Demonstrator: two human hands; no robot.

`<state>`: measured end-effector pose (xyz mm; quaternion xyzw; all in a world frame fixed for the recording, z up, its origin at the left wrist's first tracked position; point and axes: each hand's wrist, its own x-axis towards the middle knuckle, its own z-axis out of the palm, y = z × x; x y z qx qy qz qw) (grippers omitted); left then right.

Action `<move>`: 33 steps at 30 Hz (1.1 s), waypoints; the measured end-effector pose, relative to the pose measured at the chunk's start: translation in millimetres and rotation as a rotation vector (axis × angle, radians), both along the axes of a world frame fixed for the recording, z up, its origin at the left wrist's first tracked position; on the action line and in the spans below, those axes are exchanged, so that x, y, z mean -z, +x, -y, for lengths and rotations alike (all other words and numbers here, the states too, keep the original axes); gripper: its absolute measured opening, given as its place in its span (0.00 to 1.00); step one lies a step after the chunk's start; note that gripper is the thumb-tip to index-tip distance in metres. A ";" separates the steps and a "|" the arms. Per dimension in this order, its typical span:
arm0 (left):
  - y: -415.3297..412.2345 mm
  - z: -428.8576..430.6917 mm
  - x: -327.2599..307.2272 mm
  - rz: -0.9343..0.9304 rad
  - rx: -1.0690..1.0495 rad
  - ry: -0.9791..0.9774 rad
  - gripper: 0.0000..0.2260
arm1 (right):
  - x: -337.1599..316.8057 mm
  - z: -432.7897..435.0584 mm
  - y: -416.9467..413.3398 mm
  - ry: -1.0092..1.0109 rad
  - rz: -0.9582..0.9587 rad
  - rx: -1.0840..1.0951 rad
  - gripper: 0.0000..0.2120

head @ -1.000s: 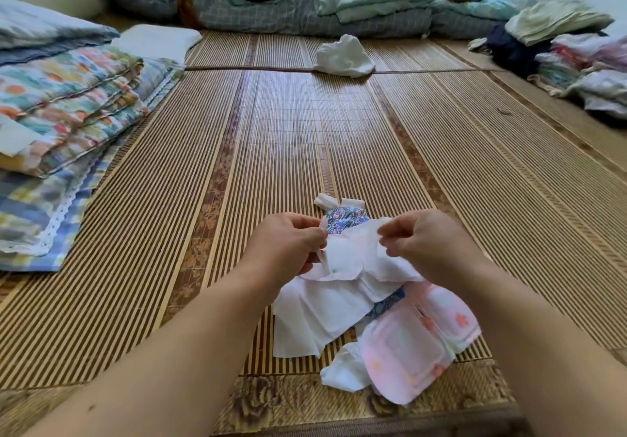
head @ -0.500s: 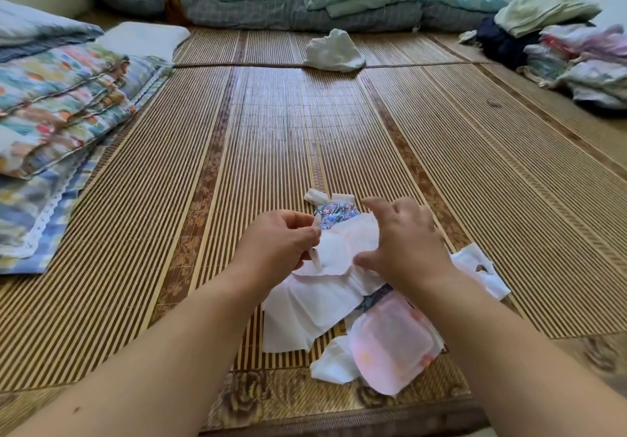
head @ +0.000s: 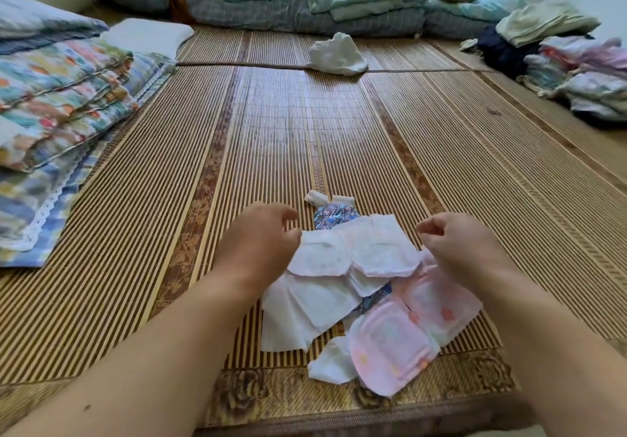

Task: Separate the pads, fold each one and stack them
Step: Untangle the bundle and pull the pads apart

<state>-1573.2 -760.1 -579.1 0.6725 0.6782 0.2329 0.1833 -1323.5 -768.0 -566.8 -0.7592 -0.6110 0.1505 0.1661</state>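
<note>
Two bare hands hover over a heap of pads (head: 342, 287) on a bamboo mat (head: 169, 199). Left hand (head: 261, 243) touches the top white pad (head: 359, 253), fingers curled. Right hand (head: 458, 243) sits just beside it, fingers loosely curled, holding nothing.

Pads (head: 353, 267) on mat (head: 271, 131), between hands.
</note>
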 end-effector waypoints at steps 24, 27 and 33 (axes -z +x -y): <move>-0.5 -0.4 8.6 0.107 -0.086 -0.155 0.04 | -1.3 8.2 -7.8 -0.051 -0.104 0.041 0.10; 1.0 4.5 2.1 0.274 -0.063 -0.053 0.07 | -11.5 12.0 -12.2 0.142 -0.201 -0.006 0.10; 9.8 16.9 -19.0 0.911 0.029 -0.203 0.04 | -24.7 24.2 -57.0 0.304 -0.421 -0.244 0.07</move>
